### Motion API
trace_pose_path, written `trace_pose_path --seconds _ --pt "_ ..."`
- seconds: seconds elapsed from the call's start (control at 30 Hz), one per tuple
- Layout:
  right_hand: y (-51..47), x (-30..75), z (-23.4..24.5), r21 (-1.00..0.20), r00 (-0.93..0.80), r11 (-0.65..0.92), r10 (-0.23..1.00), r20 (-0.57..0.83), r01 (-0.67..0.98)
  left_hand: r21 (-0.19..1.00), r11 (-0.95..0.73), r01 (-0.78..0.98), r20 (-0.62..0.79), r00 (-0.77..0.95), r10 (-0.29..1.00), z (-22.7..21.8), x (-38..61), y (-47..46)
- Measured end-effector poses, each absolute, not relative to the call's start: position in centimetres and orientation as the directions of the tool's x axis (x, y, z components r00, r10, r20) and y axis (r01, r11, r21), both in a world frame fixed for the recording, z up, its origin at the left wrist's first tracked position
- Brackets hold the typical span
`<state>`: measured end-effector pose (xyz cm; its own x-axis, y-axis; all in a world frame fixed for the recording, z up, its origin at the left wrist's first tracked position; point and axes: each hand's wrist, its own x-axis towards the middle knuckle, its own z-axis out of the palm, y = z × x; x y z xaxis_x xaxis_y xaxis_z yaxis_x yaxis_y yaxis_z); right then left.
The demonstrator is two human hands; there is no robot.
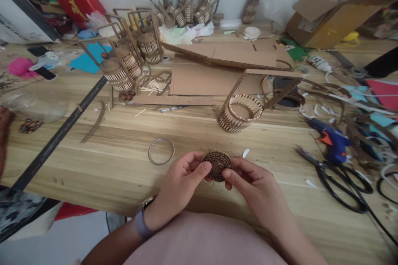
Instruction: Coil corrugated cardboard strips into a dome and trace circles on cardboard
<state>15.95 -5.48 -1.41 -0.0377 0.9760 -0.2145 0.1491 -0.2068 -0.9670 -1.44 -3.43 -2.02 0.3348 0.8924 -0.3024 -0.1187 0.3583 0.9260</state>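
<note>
The coiled cardboard disc (pixel 217 165) sits upright between your two hands, just above the near edge of the wooden table (pixel 124 165); your left hand (pixel 183 178) pinches its left rim with thumb and fingers; your right hand (pixel 251 182) pinches the right rim likewise; a thin ring (pixel 161 151) lies just beyond your left hand; the unfinished stick basket (pixel 241 112) stands farther back; the blue glue gun (pixel 331 140) and black scissors (pixel 338 180) lie to your right.

Ring (pixel 161 151) left of disc (pixel 217 165), glue gun (pixel 330 140) right, basket (pixel 240 113) behind

Wooden table (pixel 199 132), metal ring (pixel 161 151), stick basket (pixel 240 113), blue glue gun (pixel 331 140), black scissors (pixel 338 180), cardboard sheets (pixel 202 78)
</note>
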Motion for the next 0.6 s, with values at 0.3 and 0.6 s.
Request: trace_pose_path --seconds 0.3,0.6 --pt "-5.1 16.0 -1.9 -0.976 -0.093 -0.208 0.972 -0.214 0.069 0.877 0.425 -0.224 -0.320 0.386 0.865 -2.3 -1.7 -3.4" --pt "-4.4 17.3 -1.9 -0.979 -0.248 -0.032 0.965 -0.083 0.202 0.620 0.662 -0.422 -0.319 0.635 0.704 -3.0 -2.0 -3.2"
